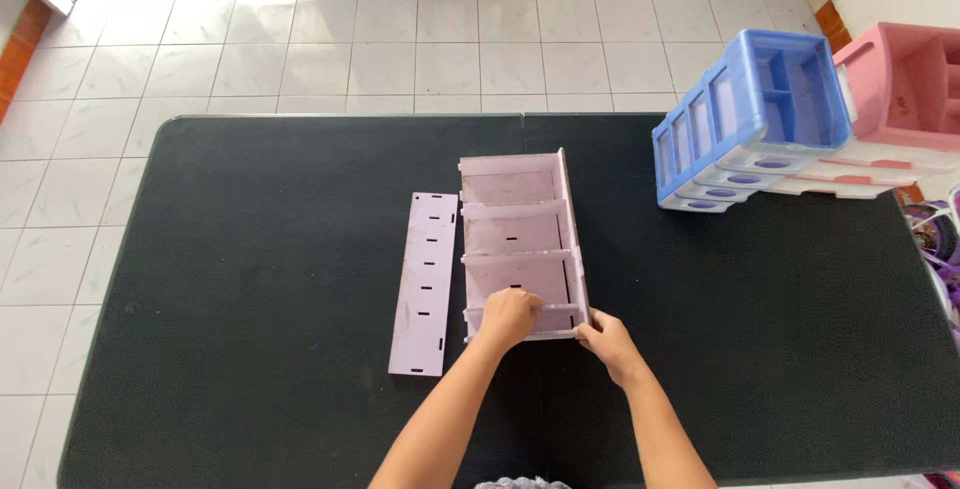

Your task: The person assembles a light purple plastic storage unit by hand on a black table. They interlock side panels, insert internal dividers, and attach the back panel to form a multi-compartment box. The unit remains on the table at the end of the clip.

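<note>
A pale pink slotted-panel shelf frame (520, 229) lies on a black table (250, 249), with several cross dividers fitted between its back and right side wall. My left hand (508, 315) grips the nearest divider panel (556, 309) at the frame's near end. My right hand (604, 339) presses against the near right corner of the side wall. A loose pink side panel (424, 284) with small slots lies flat just left of the frame, untouched.
A blue plastic drawer unit (750, 119) lies tipped on the table's far right, with a pink drawer unit (895, 99) beside it. White tiled floor (400, 29) surrounds the table. Purple items (940, 244) show at the right edge.
</note>
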